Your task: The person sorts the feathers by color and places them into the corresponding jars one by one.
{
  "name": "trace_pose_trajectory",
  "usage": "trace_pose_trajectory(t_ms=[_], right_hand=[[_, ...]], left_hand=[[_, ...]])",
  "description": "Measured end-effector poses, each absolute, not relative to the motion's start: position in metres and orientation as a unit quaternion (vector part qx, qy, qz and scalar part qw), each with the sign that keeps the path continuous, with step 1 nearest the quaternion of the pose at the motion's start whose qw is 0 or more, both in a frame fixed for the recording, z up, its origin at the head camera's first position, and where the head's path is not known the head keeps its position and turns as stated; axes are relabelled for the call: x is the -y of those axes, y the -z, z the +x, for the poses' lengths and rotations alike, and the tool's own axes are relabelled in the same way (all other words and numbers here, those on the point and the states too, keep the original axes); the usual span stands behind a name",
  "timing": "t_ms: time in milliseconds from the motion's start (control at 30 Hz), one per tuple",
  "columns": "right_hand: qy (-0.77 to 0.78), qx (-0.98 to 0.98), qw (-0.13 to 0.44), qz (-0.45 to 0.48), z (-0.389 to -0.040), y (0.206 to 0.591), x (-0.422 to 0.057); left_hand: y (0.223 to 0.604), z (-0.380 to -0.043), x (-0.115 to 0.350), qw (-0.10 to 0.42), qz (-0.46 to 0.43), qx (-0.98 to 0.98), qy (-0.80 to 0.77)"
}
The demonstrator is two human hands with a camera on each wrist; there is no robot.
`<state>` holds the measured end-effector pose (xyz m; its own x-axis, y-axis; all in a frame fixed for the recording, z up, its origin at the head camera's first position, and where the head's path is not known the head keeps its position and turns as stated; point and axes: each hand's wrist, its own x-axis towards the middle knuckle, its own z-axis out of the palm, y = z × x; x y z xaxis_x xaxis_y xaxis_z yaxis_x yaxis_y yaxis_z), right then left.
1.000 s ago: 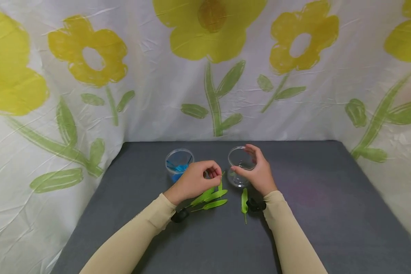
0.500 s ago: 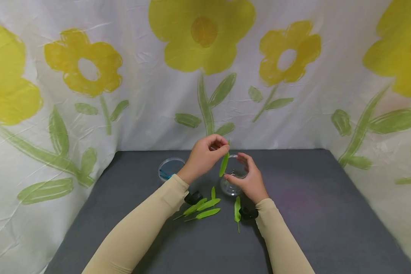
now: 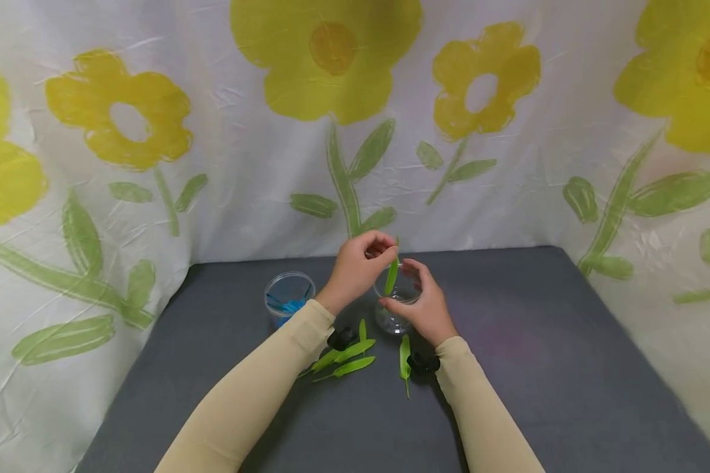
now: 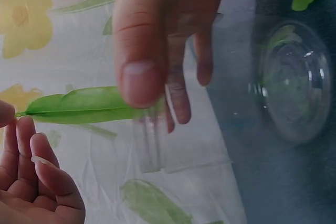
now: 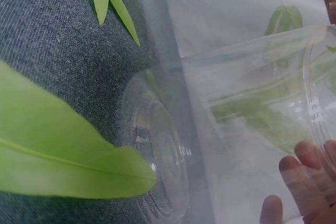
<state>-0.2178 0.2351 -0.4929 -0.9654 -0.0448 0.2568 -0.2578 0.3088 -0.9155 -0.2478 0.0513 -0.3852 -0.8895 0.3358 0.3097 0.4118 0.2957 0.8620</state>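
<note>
1. The green leaf (image 3: pixel 392 278) hangs tip-down at the clear cup's (image 3: pixel 393 325) mouth; whether its tip is inside, I cannot tell.
2. The left hand (image 3: pixel 359 264) pinches its stem; the right hand (image 3: pixel 423 303) grasps the cup near the rim.
3. The step seems to be putting the leaf in; next calls for lowering it, then letting go.
4. On the desk (image 3: pixel 497 414), loose leaves (image 3: pixel 355 350) lie nearer; a blue-filled cup (image 3: pixel 268 309) stands left.
</note>
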Motion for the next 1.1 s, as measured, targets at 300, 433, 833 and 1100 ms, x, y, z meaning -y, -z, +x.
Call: trace_pose_trajectory(t_ms=[300,433,833,1100], right_hand=[[-0.587,0.801,0.076,0.088,-0.209,0.509,-0.228],[-0.59,0.799,0.076,0.092,-0.209,0.508,-0.229],[-0.581,0.804,0.051,0.114,-0.217,0.49,-0.239],[-0.573,0.808,0.06,0.119,-0.221,0.487,-0.245]], left_hand=[[0.414,-0.24,-0.042,-0.002,-0.194,0.836,0.513],[0.417,-0.238,-0.039,-0.01,-0.189,0.843,0.504],[0.415,-0.215,-0.009,0.025,-0.246,0.851,0.464],[0.428,-0.193,0.001,0.022,-0.373,0.856,0.358]])
